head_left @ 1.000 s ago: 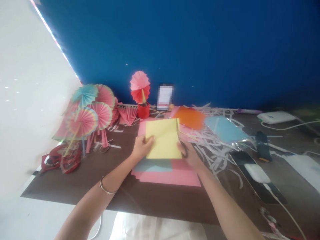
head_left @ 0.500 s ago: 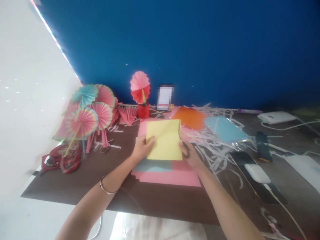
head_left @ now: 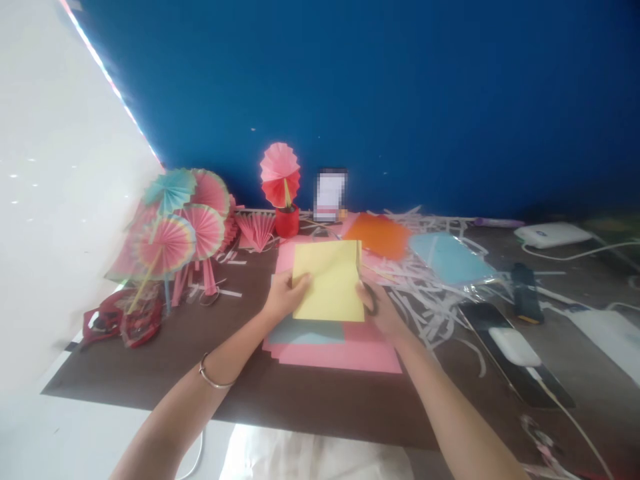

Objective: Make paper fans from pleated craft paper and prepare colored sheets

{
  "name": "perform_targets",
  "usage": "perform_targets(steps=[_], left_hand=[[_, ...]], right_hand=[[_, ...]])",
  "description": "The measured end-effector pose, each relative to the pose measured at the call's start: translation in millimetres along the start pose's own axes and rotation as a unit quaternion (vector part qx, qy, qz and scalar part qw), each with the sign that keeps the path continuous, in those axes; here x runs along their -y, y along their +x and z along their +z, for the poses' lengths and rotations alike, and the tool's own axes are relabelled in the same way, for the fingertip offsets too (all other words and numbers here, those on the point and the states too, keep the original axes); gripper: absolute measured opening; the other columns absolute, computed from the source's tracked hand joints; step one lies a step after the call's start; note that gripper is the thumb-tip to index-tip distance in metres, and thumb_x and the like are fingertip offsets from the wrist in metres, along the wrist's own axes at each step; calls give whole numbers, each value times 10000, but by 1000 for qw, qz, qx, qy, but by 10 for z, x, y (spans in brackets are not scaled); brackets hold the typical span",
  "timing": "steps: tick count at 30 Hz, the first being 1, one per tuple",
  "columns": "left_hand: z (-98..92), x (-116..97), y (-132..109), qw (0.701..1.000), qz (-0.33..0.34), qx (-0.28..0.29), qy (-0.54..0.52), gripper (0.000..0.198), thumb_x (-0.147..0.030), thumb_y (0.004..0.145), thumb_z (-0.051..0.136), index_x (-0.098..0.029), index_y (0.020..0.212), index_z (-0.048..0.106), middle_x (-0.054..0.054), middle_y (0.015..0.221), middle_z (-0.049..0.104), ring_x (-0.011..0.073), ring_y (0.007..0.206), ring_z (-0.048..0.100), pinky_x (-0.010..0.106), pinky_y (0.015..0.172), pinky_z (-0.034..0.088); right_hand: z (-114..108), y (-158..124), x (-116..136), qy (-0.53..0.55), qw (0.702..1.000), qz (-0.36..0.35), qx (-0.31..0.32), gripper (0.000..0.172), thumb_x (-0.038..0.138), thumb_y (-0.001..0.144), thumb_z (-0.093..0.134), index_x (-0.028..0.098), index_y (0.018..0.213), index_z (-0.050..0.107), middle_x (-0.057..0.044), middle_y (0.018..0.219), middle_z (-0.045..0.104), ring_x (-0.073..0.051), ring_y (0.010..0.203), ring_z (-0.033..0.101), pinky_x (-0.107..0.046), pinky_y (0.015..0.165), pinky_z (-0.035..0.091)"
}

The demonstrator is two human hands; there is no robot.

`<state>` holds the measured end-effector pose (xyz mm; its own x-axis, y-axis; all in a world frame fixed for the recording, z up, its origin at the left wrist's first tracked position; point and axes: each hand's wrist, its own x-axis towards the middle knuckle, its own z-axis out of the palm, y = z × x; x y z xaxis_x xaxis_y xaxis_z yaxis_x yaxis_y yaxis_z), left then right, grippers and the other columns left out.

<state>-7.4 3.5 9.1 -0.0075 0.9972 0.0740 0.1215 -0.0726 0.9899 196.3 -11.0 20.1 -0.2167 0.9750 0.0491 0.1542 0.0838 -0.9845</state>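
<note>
A yellow sheet of paper (head_left: 327,280) is held up above the stack on the table. My left hand (head_left: 287,297) grips its left edge, thumb on top and fingers behind. At the paper's right edge, my right hand (head_left: 377,307) is closed round scissors (head_left: 371,300); a dark handle loop shows, and the blades lie along that edge, mostly hidden. Beneath, pink paper sheets (head_left: 350,357) and a grey-blue sheet (head_left: 310,332) rest on the dark table.
Folded paper fans (head_left: 165,247) stand at the left, near a red bundle (head_left: 123,320). A red pot (head_left: 287,221) holds a pink fan. White paper strips (head_left: 425,300) are heaped right of the stack. Farther right lie a phone (head_left: 550,387), a white case (head_left: 515,347) and cables.
The yellow paper has shifted down very slightly. Both hands keep almost the same place and grip.
</note>
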Motion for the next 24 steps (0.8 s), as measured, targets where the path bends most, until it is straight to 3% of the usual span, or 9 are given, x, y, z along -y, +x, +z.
perform_targets(steps=[8, 14, 24], left_hand=[[4, -2, -7, 1000, -1, 9, -5, 249, -363, 702, 571, -116, 699, 590, -5, 590, 553, 95, 494, 493, 189, 447, 379], [-6, -5, 0, 1000, 5, 2, 6, 245, -357, 700, 573, -115, 672, 588, -8, 577, 549, 93, 491, 491, 185, 441, 371], [3, -12, -8, 1000, 5, 7, 5, 232, -341, 705, 573, -112, 675, 594, -2, 584, 561, 94, 489, 502, 181, 432, 375]], right_hand=[[-15, -7, -57, 5, 1000, -2, -30, 366, 485, 811, 489, 240, 1053, 614, -19, 1010, 652, -257, 925, 594, -361, 836, 464], [-24, 4, -23, -4, 1000, -2, 10, 372, 471, 821, 482, 227, 1078, 595, -32, 980, 643, -248, 873, 593, -366, 795, 475], [-5, 8, -49, 18, 1000, 5, -3, 388, 477, 822, 478, 223, 1097, 581, -39, 1062, 629, -249, 894, 596, -366, 797, 478]])
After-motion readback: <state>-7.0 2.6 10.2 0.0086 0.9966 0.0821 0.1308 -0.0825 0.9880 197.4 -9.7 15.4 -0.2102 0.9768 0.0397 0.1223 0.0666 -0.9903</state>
